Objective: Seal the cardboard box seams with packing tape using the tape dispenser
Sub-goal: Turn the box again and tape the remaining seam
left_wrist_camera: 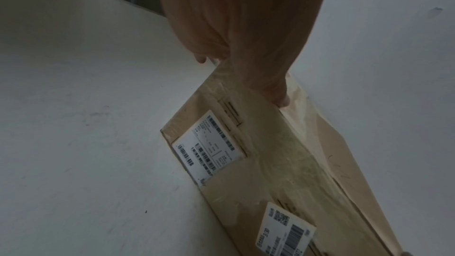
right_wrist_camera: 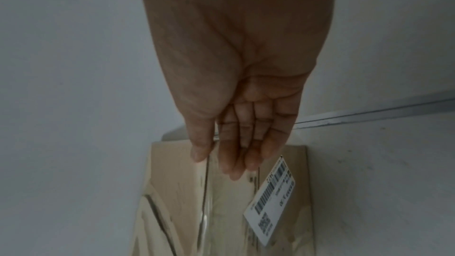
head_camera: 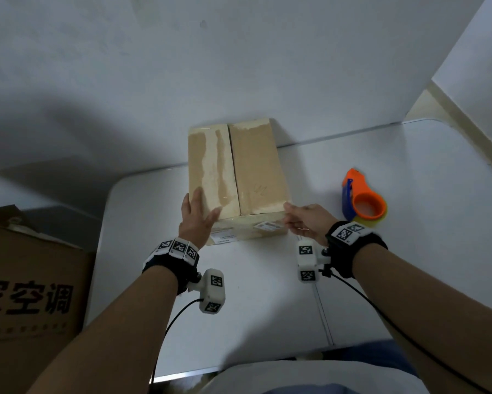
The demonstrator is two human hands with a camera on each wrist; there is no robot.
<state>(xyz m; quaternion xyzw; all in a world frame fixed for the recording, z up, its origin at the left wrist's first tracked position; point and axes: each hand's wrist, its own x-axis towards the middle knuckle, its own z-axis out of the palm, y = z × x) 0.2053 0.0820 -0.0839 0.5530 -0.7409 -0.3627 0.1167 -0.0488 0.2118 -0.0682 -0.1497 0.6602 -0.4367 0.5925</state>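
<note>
A tan cardboard box (head_camera: 253, 166) stands on the white table against the wall, its two top flaps meeting along a centre seam. White labels (left_wrist_camera: 209, 149) are stuck on its near side. My left hand (head_camera: 195, 214) lies flat on the near left corner of the top, thumb spread across the flap. My right hand (head_camera: 301, 218) has straight fingers (right_wrist_camera: 236, 155) touching the near right corner of the box (right_wrist_camera: 221, 201). An orange and blue tape dispenser (head_camera: 362, 199) lies on the table to the right, apart from both hands.
The white table (head_camera: 267, 294) ends at the wall behind the box. A big brown carton with printed characters (head_camera: 31, 285) stands off the table's left edge. The table's near edge is at my lap.
</note>
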